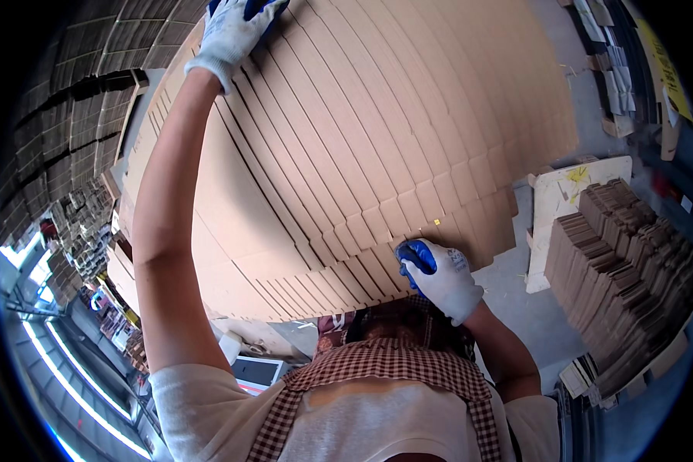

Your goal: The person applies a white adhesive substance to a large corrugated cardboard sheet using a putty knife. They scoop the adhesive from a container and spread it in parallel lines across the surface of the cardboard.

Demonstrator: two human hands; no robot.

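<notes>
A wide fan of overlapping brown cardboard sheets (pixel 346 146), with creases and slots along their near edges, spreads in front of me. My left hand (pixel 237 37), in a white glove with a blue palm, reaches to the far left part of the sheets. Its thumb stands apart from the fingers, whose tips are partly cut off by the upper picture edge. At the near edge, right of the middle, my right hand (pixel 441 279) wears the same kind of glove. Its fingers are curled against the sheets' edge, closed on the cardboard; how many sheets it holds is hidden.
On the right, a pale board (pixel 579 185) lies beside stacked brown cardboard pieces (pixel 600 269). Tall cardboard stacks (pixel 77 108) line the left. A dark-topped device (pixel 256 371) stands near my left side. More bundles (pixel 612 69) lie at the far right.
</notes>
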